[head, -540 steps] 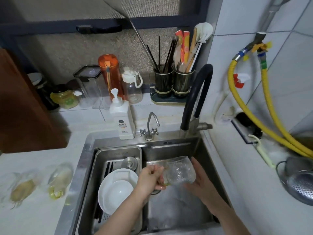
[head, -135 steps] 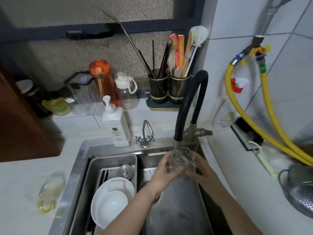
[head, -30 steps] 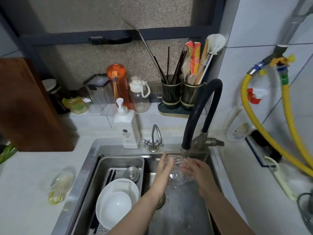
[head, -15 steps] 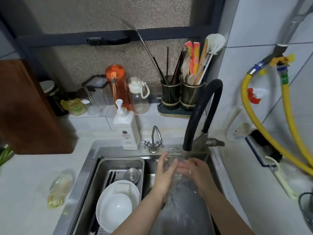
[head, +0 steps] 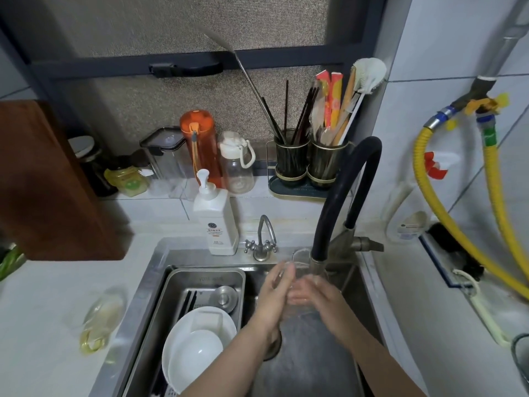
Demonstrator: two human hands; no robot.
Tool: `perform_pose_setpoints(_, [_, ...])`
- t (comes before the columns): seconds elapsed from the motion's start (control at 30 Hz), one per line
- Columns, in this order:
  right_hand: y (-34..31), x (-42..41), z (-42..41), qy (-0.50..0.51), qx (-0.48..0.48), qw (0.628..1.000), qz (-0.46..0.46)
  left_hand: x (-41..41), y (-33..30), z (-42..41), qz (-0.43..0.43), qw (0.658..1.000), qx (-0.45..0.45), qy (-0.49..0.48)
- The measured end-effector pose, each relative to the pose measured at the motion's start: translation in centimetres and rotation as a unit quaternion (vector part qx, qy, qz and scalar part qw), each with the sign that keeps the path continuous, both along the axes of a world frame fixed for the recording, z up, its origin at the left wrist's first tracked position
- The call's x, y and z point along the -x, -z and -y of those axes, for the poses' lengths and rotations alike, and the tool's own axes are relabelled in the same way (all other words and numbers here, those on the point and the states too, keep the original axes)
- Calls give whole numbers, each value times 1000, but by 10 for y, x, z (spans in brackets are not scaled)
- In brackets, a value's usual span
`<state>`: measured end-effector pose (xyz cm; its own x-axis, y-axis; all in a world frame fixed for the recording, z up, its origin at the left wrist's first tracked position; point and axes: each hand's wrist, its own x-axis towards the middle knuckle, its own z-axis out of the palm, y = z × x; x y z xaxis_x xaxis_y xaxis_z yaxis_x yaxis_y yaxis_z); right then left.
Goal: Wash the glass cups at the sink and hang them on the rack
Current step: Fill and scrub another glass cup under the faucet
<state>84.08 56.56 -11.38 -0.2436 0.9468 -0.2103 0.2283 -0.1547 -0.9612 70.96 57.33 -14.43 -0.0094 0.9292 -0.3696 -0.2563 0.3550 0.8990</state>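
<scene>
A clear glass cup is held upright under the spout of the black faucet, over the steel sink. My left hand holds its left side with fingers stretched up along the glass. My right hand wraps the lower right side. Most of the cup is hidden between the hands; only its rim shows. Another glass cup lies on its side on the counter left of the sink. No rack is in view.
A steel tray in the sink's left half holds white bowls and chopsticks. A soap dispenser and small tap stand behind the sink. Bottles, utensil holders and yellow hoses line the back and right.
The hands have shifted slightly on the cup under the spout; the left fingers now reach higher along the glass. The cup stays under the faucet.
</scene>
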Motion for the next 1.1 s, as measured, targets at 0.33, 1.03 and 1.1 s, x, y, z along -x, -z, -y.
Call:
perform_pose_setpoints(0.33, [-7, 0, -17, -171, 42, 984, 32, 8, -9, -6, 17, 997, 26, 70])
perform_pose_setpoints(1.03, [-1, 6, -37, -257, 2, 961, 98, 16, -4, -24, 6, 997, 73, 37])
perform_pose_setpoints(1.1, [5, 4, -32, -237, 25, 970, 42, 17, -4, -24, 13, 996, 82, 38])
